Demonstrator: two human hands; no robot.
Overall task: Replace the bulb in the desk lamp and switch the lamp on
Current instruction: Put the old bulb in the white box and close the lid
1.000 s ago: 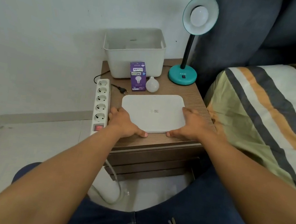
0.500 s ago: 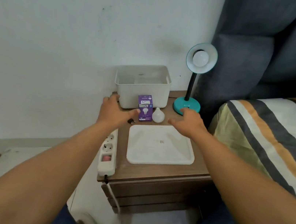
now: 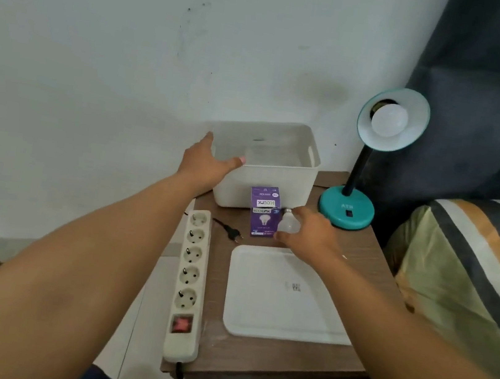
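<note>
A teal desk lamp (image 3: 346, 211) stands at the back right of the nightstand, a white bulb (image 3: 389, 120) in its tilted shade. A loose white bulb (image 3: 288, 224) lies beside a purple bulb box (image 3: 263, 212). My right hand (image 3: 306, 235) is closed around the loose bulb, thumb and fingers on it. My left hand (image 3: 204, 163) grips the left front corner of the white bin (image 3: 276, 180), thumb over the rim. The lamp's black plug (image 3: 233, 233) lies unplugged on the wood.
A white tray (image 3: 284, 295) lies flat on the front of the wooden nightstand (image 3: 362, 254). A white power strip (image 3: 191, 281) with a red switch runs along its left edge. A striped bed (image 3: 472, 274) sits to the right; a grey headboard rises behind the lamp.
Both hands left the tray and reached back. The left hand went onto the bin's corner; the right hand closed on the loose bulb. The view tilted up.
</note>
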